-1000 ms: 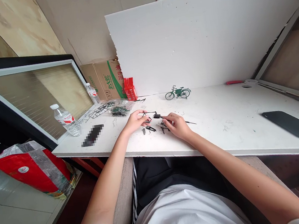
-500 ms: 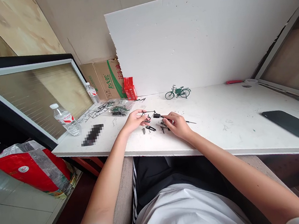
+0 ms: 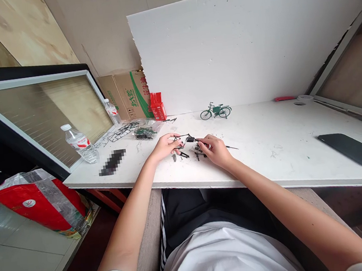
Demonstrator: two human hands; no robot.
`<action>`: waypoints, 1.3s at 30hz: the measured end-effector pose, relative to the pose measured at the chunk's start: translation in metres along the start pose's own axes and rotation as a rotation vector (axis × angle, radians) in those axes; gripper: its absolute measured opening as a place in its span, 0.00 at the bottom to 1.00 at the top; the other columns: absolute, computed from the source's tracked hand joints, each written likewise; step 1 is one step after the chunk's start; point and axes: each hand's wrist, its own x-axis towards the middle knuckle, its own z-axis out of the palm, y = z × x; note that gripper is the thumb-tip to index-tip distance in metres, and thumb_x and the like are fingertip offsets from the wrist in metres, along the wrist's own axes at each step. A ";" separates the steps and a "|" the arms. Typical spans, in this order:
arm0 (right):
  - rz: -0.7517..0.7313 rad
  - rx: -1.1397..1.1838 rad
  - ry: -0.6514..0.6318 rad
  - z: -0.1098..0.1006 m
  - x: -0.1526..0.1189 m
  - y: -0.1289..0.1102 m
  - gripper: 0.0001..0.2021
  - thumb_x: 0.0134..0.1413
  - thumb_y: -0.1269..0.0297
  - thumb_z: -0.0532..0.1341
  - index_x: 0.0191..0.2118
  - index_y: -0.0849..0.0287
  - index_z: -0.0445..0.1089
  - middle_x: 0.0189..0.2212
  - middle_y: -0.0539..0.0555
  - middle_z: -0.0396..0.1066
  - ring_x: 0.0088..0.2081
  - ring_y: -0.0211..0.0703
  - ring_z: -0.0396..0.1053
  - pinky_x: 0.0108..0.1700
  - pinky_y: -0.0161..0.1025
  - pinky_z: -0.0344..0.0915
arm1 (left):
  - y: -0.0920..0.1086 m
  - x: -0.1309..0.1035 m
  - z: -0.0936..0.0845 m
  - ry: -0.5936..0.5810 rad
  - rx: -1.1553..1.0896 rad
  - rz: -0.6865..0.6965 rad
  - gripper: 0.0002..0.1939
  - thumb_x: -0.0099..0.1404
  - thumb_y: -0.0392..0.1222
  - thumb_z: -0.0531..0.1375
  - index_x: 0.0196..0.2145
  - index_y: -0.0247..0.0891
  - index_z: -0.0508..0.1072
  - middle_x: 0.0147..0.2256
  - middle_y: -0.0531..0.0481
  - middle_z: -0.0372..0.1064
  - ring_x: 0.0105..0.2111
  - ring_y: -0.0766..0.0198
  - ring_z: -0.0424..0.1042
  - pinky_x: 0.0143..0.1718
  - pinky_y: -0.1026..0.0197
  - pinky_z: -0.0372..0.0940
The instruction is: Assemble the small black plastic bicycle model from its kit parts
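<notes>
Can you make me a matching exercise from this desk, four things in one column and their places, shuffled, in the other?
Things:
1. green model bicycle
2. dark phone
3. water bottle
4. red carton

Places:
A. right side of the table, lying flat
B. left edge, beside the framed glass panel
C. upright before the white board, at the back middle
D. next to the cardboard box, back left

Pairs: 1-C, 2-A, 3-B, 4-D
</notes>
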 end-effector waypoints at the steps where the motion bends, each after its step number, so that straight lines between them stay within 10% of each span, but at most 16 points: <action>1: 0.000 -0.002 0.000 0.000 0.000 0.000 0.24 0.74 0.46 0.54 0.53 0.56 0.81 0.37 0.59 0.74 0.35 0.50 0.71 0.38 0.47 0.67 | -0.001 0.001 0.001 -0.003 -0.006 0.003 0.24 0.67 0.50 0.71 0.53 0.35 0.72 0.40 0.40 0.81 0.22 0.70 0.73 0.25 0.66 0.65; 25: 0.186 0.253 -0.081 -0.001 0.006 -0.002 0.28 0.69 0.37 0.56 0.39 0.58 0.78 0.34 0.55 0.77 0.36 0.49 0.70 0.41 0.43 0.67 | -0.008 0.002 0.021 -0.161 0.093 0.057 0.29 0.66 0.62 0.67 0.50 0.32 0.80 0.39 0.40 0.80 0.19 0.74 0.58 0.21 0.66 0.54; 39: 0.243 0.316 -0.024 -0.003 0.007 -0.007 0.24 0.66 0.40 0.61 0.37 0.57 0.81 0.34 0.55 0.79 0.37 0.48 0.72 0.43 0.42 0.67 | 0.014 -0.011 0.034 -0.218 0.243 0.094 0.27 0.70 0.64 0.62 0.43 0.32 0.80 0.36 0.43 0.79 0.27 0.67 0.68 0.25 0.65 0.60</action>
